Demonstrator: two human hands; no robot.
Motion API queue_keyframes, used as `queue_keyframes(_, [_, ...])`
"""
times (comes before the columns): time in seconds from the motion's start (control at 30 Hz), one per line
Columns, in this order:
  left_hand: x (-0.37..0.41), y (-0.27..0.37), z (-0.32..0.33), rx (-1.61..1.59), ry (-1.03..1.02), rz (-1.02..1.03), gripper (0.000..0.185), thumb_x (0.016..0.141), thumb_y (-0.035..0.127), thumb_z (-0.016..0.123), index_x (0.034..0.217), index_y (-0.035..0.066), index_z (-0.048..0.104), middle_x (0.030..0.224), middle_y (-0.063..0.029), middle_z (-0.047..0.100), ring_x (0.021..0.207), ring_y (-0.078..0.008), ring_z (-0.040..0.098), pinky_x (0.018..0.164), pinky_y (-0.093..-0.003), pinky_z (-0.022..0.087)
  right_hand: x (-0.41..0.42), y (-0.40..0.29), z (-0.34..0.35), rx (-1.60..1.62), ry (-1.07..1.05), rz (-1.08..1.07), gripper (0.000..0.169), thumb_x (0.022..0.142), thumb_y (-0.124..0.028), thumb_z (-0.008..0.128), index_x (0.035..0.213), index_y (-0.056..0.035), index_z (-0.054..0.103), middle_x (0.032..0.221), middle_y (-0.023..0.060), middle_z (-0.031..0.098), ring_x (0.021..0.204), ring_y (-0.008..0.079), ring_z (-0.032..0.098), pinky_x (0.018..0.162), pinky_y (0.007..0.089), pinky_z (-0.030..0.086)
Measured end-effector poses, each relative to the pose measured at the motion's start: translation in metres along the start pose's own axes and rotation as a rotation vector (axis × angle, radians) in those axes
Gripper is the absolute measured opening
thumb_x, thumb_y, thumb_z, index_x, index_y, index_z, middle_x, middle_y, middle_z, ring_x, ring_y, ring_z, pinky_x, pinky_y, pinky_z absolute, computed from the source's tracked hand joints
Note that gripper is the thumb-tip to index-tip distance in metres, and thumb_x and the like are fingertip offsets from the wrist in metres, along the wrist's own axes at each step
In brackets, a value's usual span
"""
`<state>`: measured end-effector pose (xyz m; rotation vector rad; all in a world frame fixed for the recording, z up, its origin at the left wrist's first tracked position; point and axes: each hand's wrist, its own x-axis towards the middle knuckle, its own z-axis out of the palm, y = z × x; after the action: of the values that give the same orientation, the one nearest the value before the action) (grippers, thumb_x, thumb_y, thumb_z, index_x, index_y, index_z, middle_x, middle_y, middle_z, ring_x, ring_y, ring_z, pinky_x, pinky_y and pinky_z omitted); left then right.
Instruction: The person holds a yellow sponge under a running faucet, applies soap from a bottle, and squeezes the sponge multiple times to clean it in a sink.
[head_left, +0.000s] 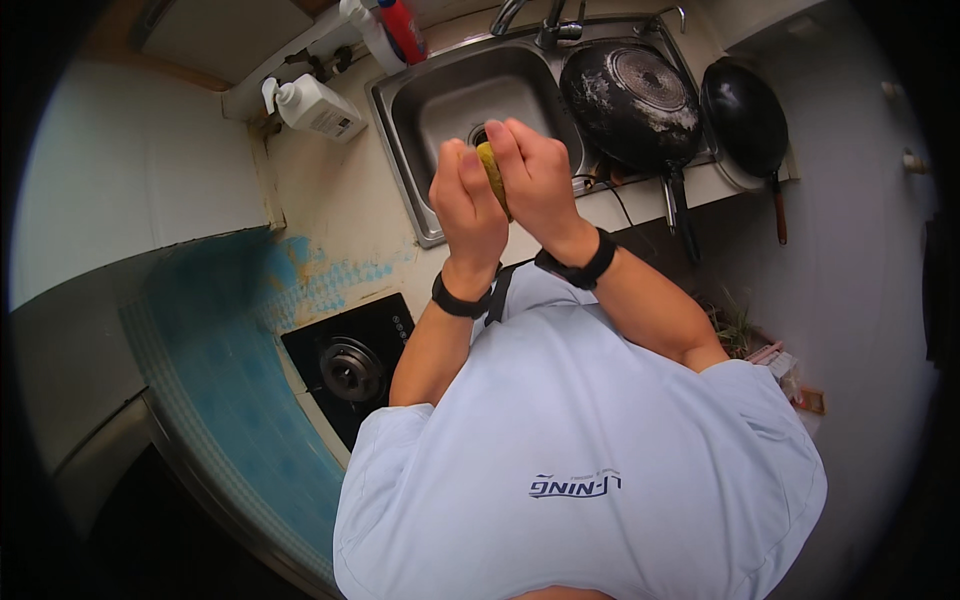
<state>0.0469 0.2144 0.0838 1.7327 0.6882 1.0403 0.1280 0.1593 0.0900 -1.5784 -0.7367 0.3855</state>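
My left hand (469, 195) and my right hand (536, 169) are close together over the near edge of the stainless steel sink basin (442, 90). Both are closed around a yellow-green cloth or sponge (491, 171); its exact kind cannot be told, since the fingers and palms hide most of it. The drain shows in part behind my hands. Each wrist wears a black band. A chrome faucet (550, 31) stands at the back of the sink.
An upturned blackened pan (634, 105) lies on the sink's right part, with a dark wok (742, 120) beyond. A white pump bottle (319, 111) and a red bottle (405, 31) stand to the left and back. A gas hob (352, 367) is at lower left.
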Motion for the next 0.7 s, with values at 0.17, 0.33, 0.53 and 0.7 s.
queue_keyframes(0.17, [-0.002,-0.022,-0.003,-0.073,0.021,-0.209,0.038,0.11,0.029,0.041,0.082,0.003,0.043,0.066,-0.0123,0.045,0.059,-0.0228,0.042,0.056,-0.0385,0.037,-0.021,-0.003,0.012,-0.081,0.054,-0.112,0.04,0.105,-0.027,0.057,0.076,0.001,0.055,0.063,0.0216,0.054,0.056,0.0396,0.054,0.052,0.0434,0.042])
queue_keyframes(0.33, [-0.013,-0.016,-0.004,0.046,-0.1,-0.193,0.04,0.112,0.032,0.039,0.083,0.005,0.044,0.074,-0.0025,0.045,0.07,-0.0133,0.043,0.064,-0.031,0.038,-0.021,0.015,0.008,-0.012,0.069,0.128,0.043,0.105,-0.029,0.057,0.074,0.0001,0.053,0.062,0.0207,0.052,0.054,0.0385,0.051,0.052,0.0432,0.041])
queue_keyframes(0.53, [-0.022,0.005,0.017,0.025,-0.201,-0.051,0.038,0.109,0.027,0.043,0.08,0.003,0.042,0.066,-0.0083,0.042,0.06,-0.0185,0.04,0.056,-0.0359,0.036,-0.025,0.022,-0.022,0.167,0.1,0.245,0.043,0.105,-0.028,0.06,0.074,0.0002,0.053,0.058,0.0156,0.046,0.052,0.0232,0.036,0.05,0.0378,0.038])
queue_keyframes(0.7, [-0.02,-0.012,0.046,-0.085,-0.315,-0.246,0.035,0.108,0.024,0.044,0.08,0.002,0.043,0.067,-0.0098,0.045,0.059,-0.0191,0.043,0.055,-0.035,0.036,-0.042,0.005,-0.052,-0.008,0.247,0.198,0.042,0.105,-0.028,0.059,0.074,0.0006,0.053,0.056,0.0151,0.046,0.051,0.0209,0.035,0.049,0.0364,0.037])
